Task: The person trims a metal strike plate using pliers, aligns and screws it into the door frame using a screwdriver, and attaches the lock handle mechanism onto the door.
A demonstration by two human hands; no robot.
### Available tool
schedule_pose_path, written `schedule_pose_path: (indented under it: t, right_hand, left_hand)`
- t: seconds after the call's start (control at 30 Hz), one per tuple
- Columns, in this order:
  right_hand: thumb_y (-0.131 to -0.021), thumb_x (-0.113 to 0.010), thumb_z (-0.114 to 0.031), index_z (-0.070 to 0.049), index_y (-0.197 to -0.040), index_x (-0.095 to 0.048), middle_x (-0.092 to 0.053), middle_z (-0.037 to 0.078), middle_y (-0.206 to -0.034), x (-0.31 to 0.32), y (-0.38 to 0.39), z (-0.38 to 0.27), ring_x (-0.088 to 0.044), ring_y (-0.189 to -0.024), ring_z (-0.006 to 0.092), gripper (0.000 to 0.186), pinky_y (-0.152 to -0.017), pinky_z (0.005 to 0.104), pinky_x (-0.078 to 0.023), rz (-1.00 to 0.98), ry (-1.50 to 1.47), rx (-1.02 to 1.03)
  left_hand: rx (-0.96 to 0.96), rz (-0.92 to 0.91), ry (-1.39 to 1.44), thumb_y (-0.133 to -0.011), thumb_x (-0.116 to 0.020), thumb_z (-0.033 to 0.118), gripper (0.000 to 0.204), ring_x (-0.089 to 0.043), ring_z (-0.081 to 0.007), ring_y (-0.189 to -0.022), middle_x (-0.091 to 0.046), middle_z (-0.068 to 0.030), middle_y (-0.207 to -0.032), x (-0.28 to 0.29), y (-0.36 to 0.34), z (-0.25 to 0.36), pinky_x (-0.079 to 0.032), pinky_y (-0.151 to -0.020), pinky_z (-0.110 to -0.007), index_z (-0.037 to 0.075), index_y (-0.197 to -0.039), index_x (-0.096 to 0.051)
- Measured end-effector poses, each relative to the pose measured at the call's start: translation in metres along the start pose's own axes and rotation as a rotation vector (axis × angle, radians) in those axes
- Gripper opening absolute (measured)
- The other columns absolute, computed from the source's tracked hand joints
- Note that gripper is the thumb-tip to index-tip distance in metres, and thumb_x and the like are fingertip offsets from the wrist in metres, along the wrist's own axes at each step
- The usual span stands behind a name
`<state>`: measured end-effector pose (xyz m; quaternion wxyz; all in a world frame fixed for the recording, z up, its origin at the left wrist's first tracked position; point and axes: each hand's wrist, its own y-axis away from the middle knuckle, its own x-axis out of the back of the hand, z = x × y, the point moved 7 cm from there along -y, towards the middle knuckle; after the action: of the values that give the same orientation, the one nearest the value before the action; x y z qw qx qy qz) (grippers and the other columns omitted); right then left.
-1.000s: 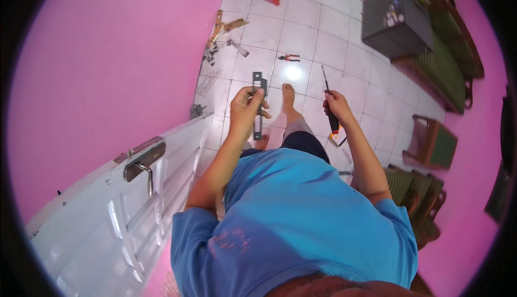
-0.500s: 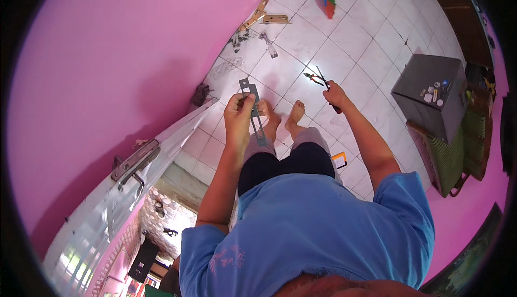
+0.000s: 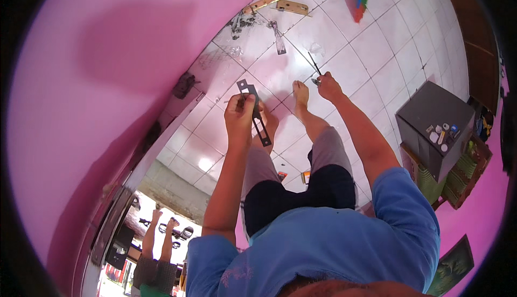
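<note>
My left hand (image 3: 239,115) grips a long dark metal plate (image 3: 263,133) with rectangular cut-outs and screw holes, thumb pressed on its face, above my bare legs. My right hand (image 3: 329,88) is closed on a screwdriver (image 3: 314,62), its thin shaft pointing up and forward and its handle mostly hidden. A small object beside that hand, possibly pliers on the floor, is mostly covered. Farther ahead on the tiles lie brass-coloured lock parts (image 3: 292,6), a metal piece in clear plastic (image 3: 278,41) and a red, green and blue brush-like object (image 3: 358,8).
A pink wall (image 3: 86,103) and a white door with a lock (image 3: 110,227) are on the left. Through the doorway another person's legs (image 3: 149,239) and sandals show. A grey cabinet (image 3: 428,114), green upholstered seat (image 3: 460,184) and dark wooden furniture (image 3: 476,33) line the right.
My view has swung round, bringing the doorway and the other person into sight. My right hand has risen toward the top of the view. Both hands still hold their items.
</note>
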<state>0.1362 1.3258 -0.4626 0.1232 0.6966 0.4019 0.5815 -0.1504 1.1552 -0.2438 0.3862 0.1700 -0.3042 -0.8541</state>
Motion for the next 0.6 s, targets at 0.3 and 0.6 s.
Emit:
schedule_pose_path:
  t: [0.3,0.6]
  right_hand:
    - [-0.084,-0.056,-0.005,-0.003,-0.101,-0.063,-0.052,0.018,-0.113,-0.084,-0.189,0.004,-0.060,-0.101,0.0346,0.018,-0.082,0.0464,-0.055,0.008,0.243,0.167]
    - [-0.083,-0.059,-0.011,0.001,-0.111,-0.056,-0.053,0.018,-0.112,-0.124,-0.283,0.003,-0.057,-0.102,0.0361,0.031,-0.082,0.0477,-0.053,0.271,0.415,0.401]
  left_hand:
    - [0.072,0.087,0.087,-0.095,-0.060,0.014,0.016,-0.061,-0.0148,-0.069,-0.061,-0.0064,-0.081,0.012,-0.152,-0.129,-0.048,-0.057,-0.027,0.000,-0.100,-0.058]
    - [-0.136,-0.012,0.187,-0.093,-0.065,0.014,0.015,-0.064,-0.0139,-0.072,-0.061,-0.0046,-0.084,0.001,-0.285,-0.166,-0.049,-0.058,-0.027,0.003,-0.100,-0.058]
